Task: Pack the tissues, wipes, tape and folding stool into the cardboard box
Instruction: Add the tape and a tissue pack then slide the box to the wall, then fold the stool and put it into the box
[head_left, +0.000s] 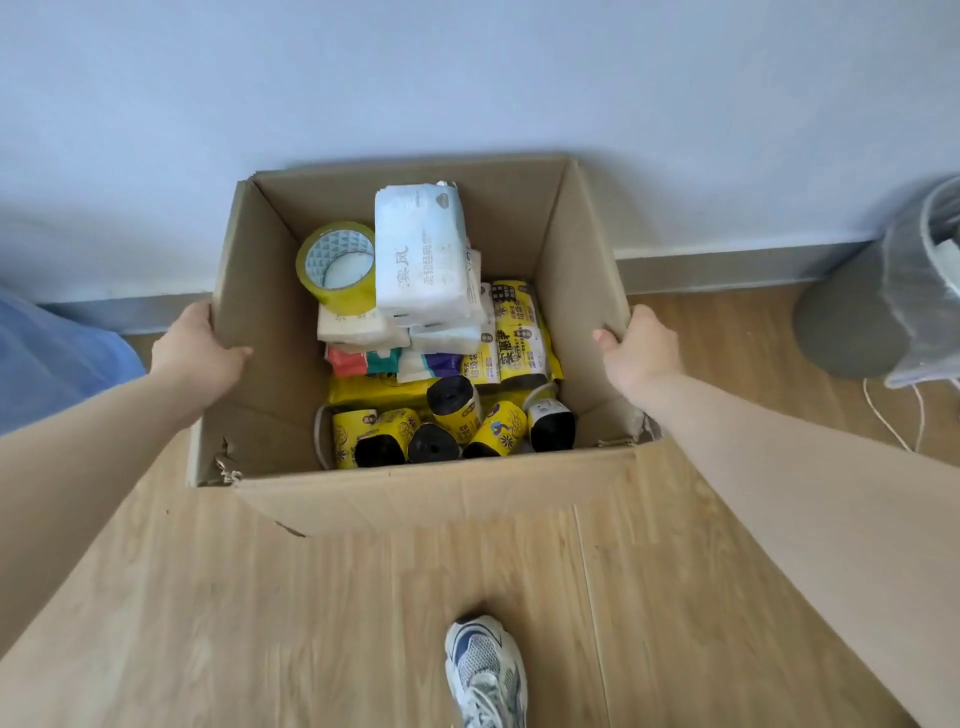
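Note:
An open cardboard box (249, 291) stands on the wooden floor against the wall. My left hand (195, 345) grips its left wall at the rim, and my right hand (639, 348) grips the right wall. Inside, a white tissue pack (421, 254) lies on top of other tissue and wipe packs (363, 332). A yellow tape roll (337, 262) leans at the back left. Several black bag rolls in yellow wrappers (452, 426) lie along the near side. No folding stool is in view.
A grey bin (857, 317) with a plastic liner stands at the right by the wall, with a white cord (883, 415) on the floor beside it. Blue fabric (47, 358) lies at the left edge. My shoe (485, 670) is on the floor in front of the box.

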